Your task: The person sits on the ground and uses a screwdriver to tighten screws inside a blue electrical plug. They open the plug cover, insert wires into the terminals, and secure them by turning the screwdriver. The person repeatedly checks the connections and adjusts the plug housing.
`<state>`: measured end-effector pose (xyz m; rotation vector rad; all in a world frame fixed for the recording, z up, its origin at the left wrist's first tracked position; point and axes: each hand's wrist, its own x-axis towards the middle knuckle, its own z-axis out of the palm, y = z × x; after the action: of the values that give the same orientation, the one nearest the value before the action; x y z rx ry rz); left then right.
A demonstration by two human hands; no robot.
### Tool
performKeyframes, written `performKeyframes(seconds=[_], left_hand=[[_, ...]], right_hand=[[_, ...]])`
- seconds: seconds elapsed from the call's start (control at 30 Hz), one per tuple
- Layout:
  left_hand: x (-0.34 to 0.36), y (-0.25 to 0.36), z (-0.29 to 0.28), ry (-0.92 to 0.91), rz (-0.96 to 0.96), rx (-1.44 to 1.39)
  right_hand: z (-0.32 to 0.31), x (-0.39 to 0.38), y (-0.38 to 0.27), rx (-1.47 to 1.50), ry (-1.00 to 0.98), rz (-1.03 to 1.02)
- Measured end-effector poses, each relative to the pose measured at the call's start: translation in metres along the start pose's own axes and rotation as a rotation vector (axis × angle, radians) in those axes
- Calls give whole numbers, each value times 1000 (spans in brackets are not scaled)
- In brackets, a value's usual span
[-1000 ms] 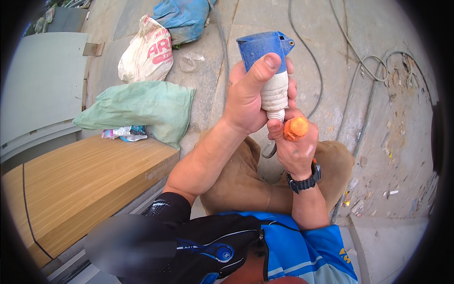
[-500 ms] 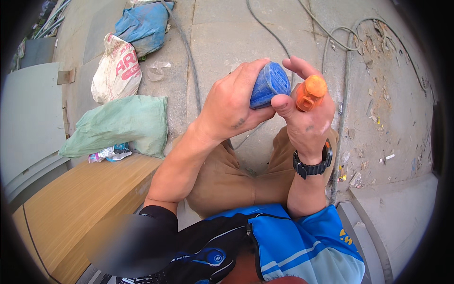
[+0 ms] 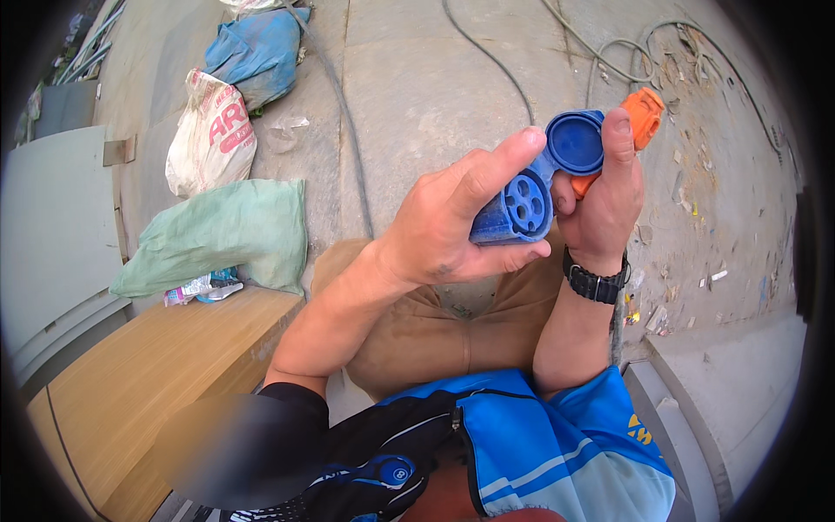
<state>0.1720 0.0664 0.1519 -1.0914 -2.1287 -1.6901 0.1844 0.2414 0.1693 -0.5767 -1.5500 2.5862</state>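
My left hand [image 3: 444, 204] is closed around a blue industrial power socket [image 3: 515, 209]. Its round face with several holes is turned up and to the right. The hinged blue cap [image 3: 576, 143] stands swung open at the socket's upper right. Against that cap rests my right hand [image 3: 604, 196], which also grips an orange tool [image 3: 644, 117]. The tool's knob-like end sticks out beyond the fingers, and another bit of orange shows near the thumb. The rest of it is hidden, so its exact kind cannot be told.
On the left lie a green woven sack [image 3: 230, 222], a white printed sack [image 3: 213, 130] and a blue sack [image 3: 261, 56]. A wood-grain panel [image 3: 165, 357] is at lower left. Grey cables [image 3: 344, 113] snake across the concrete floor [image 3: 400, 78], with litter on the right.
The socket's cap has swung open, exposing its holed face. My right hand has shifted right, turning the orange tool up and away. My left hand has moved slightly down and right.
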Motion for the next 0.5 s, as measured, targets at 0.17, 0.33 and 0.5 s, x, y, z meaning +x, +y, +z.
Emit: performKeyframes(seconds=[0.17,0.33,0.5], left_hand=[[-2,6,-4,27,-48,-114],[5,-1,-24,-16,41,119],[-9,-8,-2,21,38,-394]], right_hand=[[-9,14,26,506,-357,416],[-2,14,34,531,-275,460],[-2,4,33,512,-280,457]])
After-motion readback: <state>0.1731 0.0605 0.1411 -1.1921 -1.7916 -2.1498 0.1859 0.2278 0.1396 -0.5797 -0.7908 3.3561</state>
